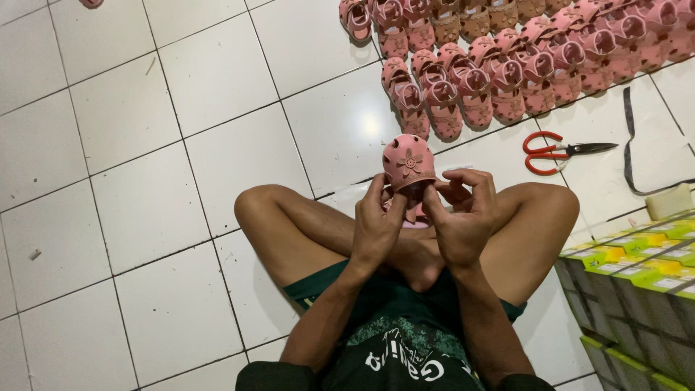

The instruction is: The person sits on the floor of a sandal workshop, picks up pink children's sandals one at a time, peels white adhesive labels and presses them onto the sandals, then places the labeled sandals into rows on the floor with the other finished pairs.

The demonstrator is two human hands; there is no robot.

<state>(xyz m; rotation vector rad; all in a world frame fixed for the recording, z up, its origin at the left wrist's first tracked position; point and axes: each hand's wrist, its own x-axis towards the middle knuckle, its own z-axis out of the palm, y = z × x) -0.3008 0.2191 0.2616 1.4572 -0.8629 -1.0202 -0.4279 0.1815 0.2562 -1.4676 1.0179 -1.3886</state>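
A small pink child's sandal (409, 164) with a flower on its toe is held up above the crossed legs, over the white tiled floor (145, 145). It is gripped from the left by the left hand (376, 228), whose fingers are curled closed around its side. The right hand (463, 217) is closed on the sandal's other side, its thumb and fingertips pinched narrowly at the strap area. Rows of matching pink sandals (499, 65) are laid out beyond, red-handled scissors (557, 152) beside them, and green-and-yellow boxes (637, 268) are stacked at the right.
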